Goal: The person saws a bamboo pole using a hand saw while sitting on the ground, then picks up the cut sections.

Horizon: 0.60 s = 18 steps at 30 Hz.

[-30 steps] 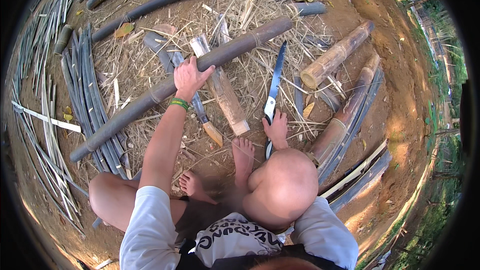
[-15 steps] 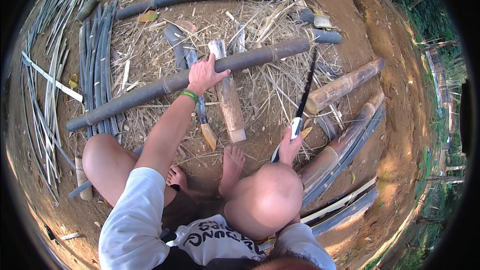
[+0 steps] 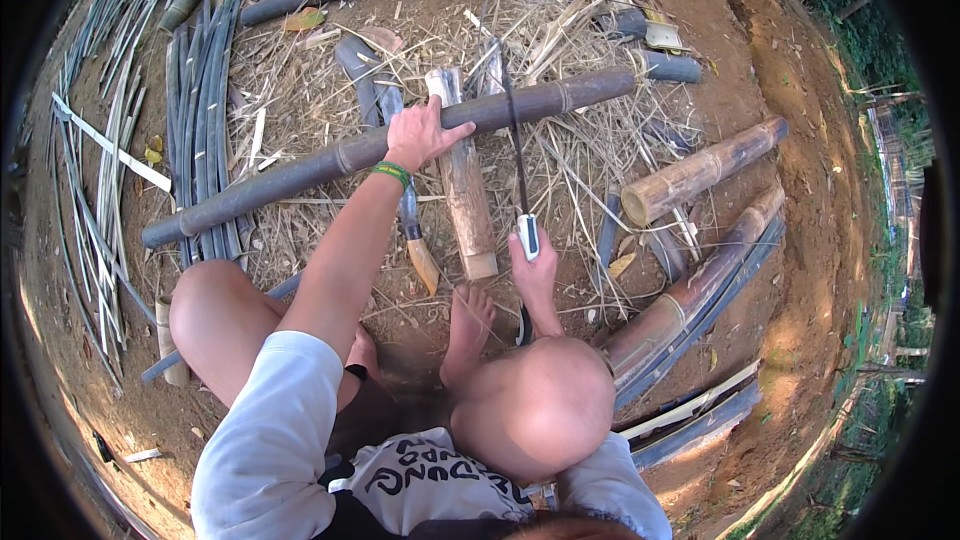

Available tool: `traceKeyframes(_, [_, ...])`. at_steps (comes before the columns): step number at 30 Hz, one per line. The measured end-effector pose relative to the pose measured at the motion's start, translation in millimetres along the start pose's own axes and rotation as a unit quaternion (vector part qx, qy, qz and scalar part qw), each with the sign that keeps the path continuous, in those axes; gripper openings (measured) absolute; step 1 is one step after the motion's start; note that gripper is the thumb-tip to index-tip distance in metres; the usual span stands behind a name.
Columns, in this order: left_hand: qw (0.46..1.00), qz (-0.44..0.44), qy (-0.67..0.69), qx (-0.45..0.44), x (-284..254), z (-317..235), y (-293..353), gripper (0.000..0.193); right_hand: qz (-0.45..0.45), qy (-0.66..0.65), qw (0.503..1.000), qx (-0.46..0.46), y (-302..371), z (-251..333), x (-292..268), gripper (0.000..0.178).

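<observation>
While the left hand point(image 3: 418, 135) leans on the dark bamboo pole point(image 3: 300, 172), its thumb and index finger are spread well apart: the thumb points right along the pole and the index reaches across it. So the pole is right under those fingers, lying slantwise over a squared wooden block point(image 3: 466, 205), with its left end over some split bamboo strips point(image 3: 205, 130). Can't really tell how the other left fingers sit, they're bunched out of sight.

Right hand point(image 3: 537, 268) has its fingers wrapped around the handle of a pruning saw point(image 3: 520, 175). Blade crosses the pole just right of the left thumb, not touching it. Can't tell if the teeth touch the bamboo.
</observation>
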State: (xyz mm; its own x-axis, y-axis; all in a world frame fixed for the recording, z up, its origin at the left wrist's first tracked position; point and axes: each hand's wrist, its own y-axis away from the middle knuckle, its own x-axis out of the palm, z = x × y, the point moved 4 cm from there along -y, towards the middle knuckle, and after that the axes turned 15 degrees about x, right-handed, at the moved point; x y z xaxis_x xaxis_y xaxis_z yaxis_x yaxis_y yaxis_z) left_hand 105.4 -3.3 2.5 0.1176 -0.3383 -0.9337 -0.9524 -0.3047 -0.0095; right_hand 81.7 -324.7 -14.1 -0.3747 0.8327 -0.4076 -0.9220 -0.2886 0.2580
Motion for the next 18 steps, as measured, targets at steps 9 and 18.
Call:
traceKeyframes(9, [1.0, 0.002, 0.003, -0.028, -4.1, 7.0, 1.0, 0.084, 0.048, 0.08, 0.994, 0.064, -3.5, -2.5, 37.0, 0.041])
traceKeyframes(18, [0.999, 0.031, 0.001, -0.041, -3.2, 6.0, 0.6, 0.088, 0.048, 0.189, 0.977, 0.085, 18.5, -16.4, 17.1, 0.039])
